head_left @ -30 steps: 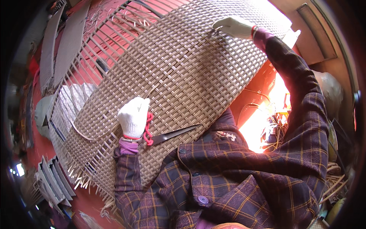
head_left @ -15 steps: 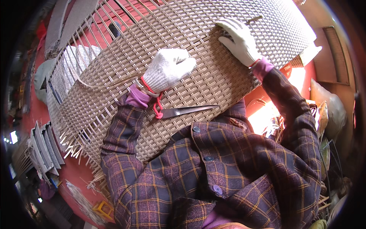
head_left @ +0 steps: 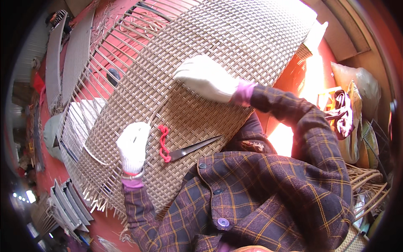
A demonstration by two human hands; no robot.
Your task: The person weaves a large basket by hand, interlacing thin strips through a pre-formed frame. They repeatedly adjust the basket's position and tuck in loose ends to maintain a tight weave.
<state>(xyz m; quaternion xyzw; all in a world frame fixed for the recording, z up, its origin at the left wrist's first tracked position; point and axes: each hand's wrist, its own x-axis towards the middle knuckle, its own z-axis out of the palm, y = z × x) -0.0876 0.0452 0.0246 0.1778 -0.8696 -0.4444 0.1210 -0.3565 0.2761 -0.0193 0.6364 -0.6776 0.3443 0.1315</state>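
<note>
A brown woven panel (head_left: 226,38) of flat strands lies across my lap. My left hand (head_left: 133,145), in a white knit glove, is closed low on the panel; a thin strand (head_left: 158,111) appears to run from it up toward my right hand. My right hand (head_left: 205,79), also gloved, rests higher on the weave with its fingers curled down; what they grip is hidden. Between my left hand and my body lies a pointed metal blade (head_left: 195,148) with a twisted red cord (head_left: 163,145) at its wide end. A pale strand (head_left: 94,155) curves out left of my left hand.
Bare parallel rods (head_left: 113,50) extend from the panel's far left side, and cut strand ends (head_left: 94,201) stick out at its near left. Grey angled pieces (head_left: 69,201) stand on the red floor. Plastic bags (head_left: 357,88) and loose canes (head_left: 367,185) are at the right.
My right hand has moved left and down across the panel, its fingers going from outstretched to curled. My left hand has moved left and nearer me, away from the red cord. The view has shifted.
</note>
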